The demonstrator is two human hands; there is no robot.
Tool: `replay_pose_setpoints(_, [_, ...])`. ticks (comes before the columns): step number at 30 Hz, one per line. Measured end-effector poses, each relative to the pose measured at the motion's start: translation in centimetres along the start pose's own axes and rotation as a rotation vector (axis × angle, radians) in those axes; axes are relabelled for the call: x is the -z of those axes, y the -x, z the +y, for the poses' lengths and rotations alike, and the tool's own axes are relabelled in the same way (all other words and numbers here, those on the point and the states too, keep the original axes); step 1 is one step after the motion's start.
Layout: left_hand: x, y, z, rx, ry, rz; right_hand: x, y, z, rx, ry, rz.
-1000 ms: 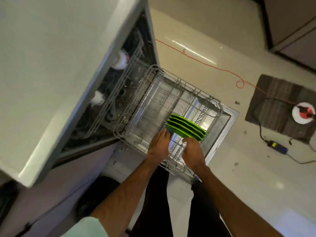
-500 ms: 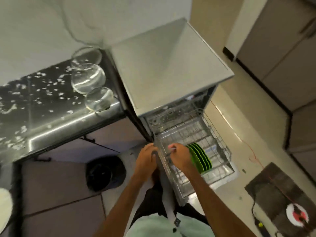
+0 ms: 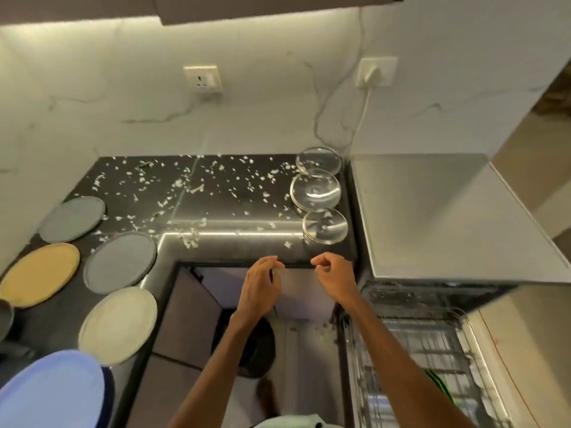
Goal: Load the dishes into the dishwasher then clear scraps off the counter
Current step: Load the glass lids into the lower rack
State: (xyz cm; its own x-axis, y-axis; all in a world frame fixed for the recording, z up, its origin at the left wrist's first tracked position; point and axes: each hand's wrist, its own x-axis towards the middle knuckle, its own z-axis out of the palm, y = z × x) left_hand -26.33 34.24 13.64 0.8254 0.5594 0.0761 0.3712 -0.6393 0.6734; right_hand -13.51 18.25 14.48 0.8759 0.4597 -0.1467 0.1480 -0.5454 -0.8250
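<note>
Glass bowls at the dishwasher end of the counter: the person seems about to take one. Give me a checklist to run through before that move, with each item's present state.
1. Hands free: the left hand and right hand hold nothing. Ok.
2. The nearest glass bowl stands upright near the edge of the counter, just beyond the right hand. Ok.
3. The dishwasher rack is pulled out, with open space beside the green plates. Ok.
4. Nearest bowl apart from the middle glass bowl: they overlap in view. Cannot tell.
5. Bowls free of scraps: flecks show through the glass. Cannot tell.
6. Counter cleared of scraps. Not ok.
</note>
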Motion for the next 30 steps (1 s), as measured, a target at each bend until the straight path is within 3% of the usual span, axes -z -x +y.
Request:
replay_pose_setpoints(8, [6.2,-7.2,-6.3,-0.014,0.024,-0.120,-3.5,-6.0,-3.2,-0.104,-0.008,0.096])
replay_pose_setpoints(13, [6.3,-11.0,-6.0,-0.006,0.025,-0.184,-2.2,-10.1,-1.6,-0.203,0.043,0.200])
replay_pose_setpoints(18, [4.5,-14.7,-5.0,0.110,-0.061,-0.290,-0.2,-16.2,0.9,-0.239,0.201,0.221])
replay_pose_setpoints(23, [2.6,-18.9,-3.6,0.163,-0.102,-0.319,1.1,-22.6,3.7,-0.352,0.353,0.079])
replay_pose_setpoints(30, [-1.5,-23.3,-1.6,0.271,-0.070,-0.449,2.3,-26.5,4.8,-0.383,0.278,-0.203])
